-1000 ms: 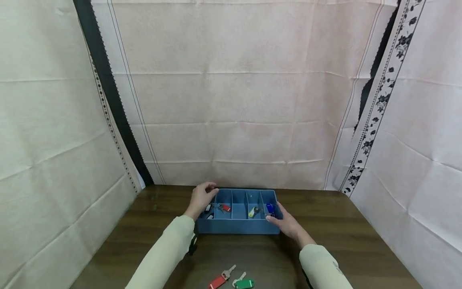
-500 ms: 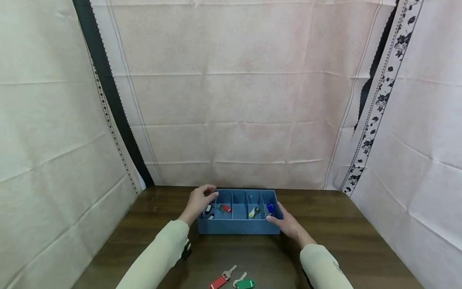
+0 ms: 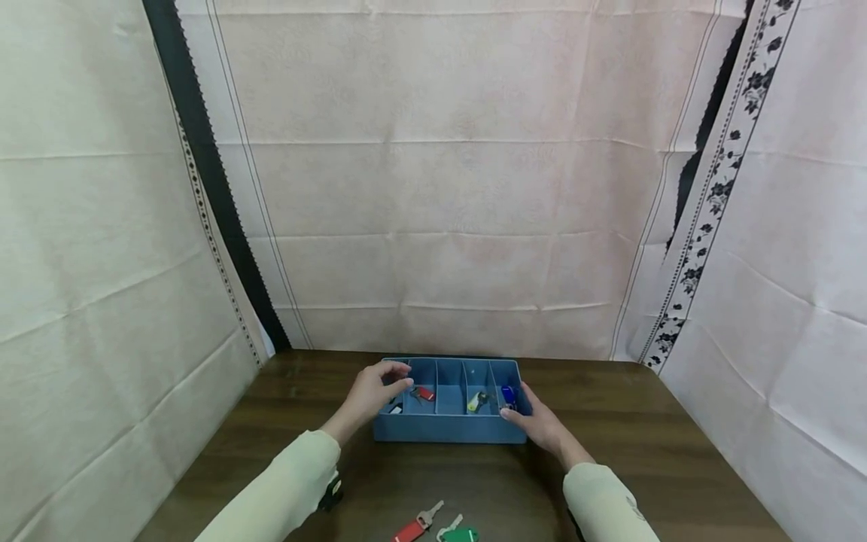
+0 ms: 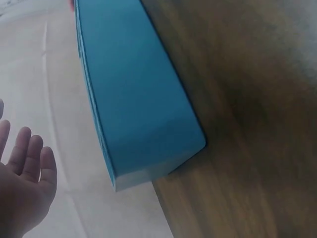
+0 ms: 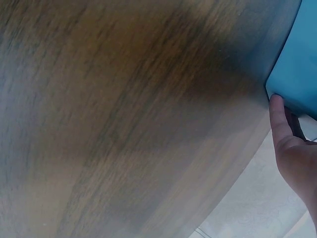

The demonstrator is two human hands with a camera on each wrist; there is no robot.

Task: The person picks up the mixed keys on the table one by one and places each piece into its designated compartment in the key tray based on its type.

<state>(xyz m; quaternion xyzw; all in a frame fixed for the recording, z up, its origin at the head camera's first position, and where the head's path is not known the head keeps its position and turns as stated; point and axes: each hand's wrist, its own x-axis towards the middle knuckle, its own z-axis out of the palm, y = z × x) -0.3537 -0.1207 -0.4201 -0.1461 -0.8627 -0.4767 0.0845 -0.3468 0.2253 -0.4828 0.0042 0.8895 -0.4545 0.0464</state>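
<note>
The left hand (image 3: 369,390), thumb and fingers apart, has just moved back a little over its end of the blue box (image 3: 450,429) (a red tag (image 3: 426,394) shows by its thumb), so I think the right hand (image 3: 539,425), pinching the other end, does the steadying.

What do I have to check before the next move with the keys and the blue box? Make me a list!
1. Blue box flat on the table: ok, it looks level.
2. Right hand holding the box: ok, it grips the right end.
3. Left hand free: ok, its fingers look loose and no key shows in them.
4. Red-tagged key and green-tagged key in front of the box put inside: not ok, both lie on the table.
5. Nothing hiding under the left hand: cannot tell, it covers part of the box's left end.
</note>
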